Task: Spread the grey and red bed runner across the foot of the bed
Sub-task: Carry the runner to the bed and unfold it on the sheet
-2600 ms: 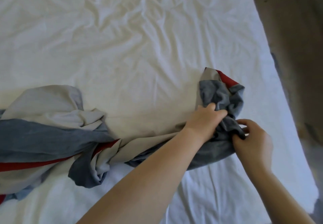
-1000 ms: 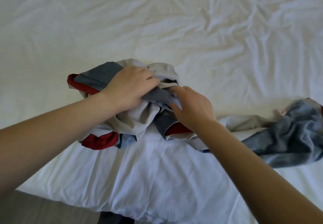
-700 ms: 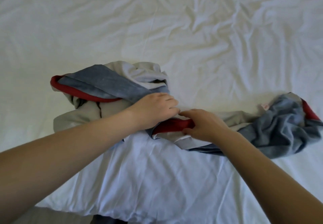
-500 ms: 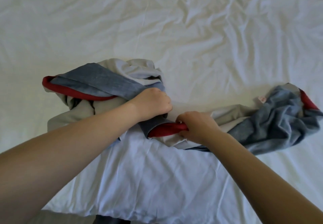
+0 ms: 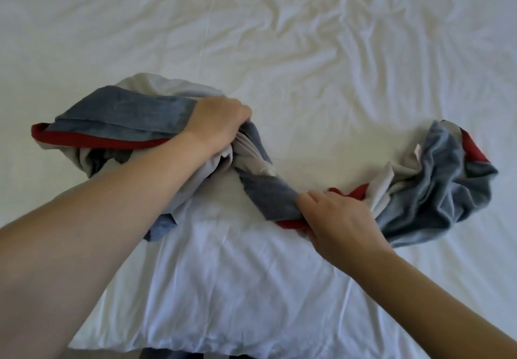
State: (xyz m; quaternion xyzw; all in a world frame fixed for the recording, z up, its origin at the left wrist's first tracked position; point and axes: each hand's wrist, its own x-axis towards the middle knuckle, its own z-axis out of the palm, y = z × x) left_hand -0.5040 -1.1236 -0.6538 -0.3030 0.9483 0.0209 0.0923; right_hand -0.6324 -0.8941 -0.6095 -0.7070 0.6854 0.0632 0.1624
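Fingers (image 5: 242, 115) of my left hand (image 5: 216, 125) are curled tight into a gathered bunch of the runner (image 5: 120, 113), where grey, pale and red folds pile up on the left. I hold there because that heap looks like the tangled end, and a firm fistful lets me lift it and drag it free. My right hand (image 5: 340, 225) is closed over the twisted middle, fingers wrapped round the rope of cloth with a red edge showing under the palm. I take this as the anchor, so that a pull between the two hands can unwind the twist. Beyond that hand the other end lies crumpled in a loose mound to the right, with a small label (image 5: 417, 151) showing on it. All of it rests on the wrinkled white sheet (image 5: 279, 50) near the foot of the bed (image 5: 195, 316), whose edge drops away just below my forearms. The runner is in the right zone but far from flat. I judge that untwisting and spreading are not yet done.
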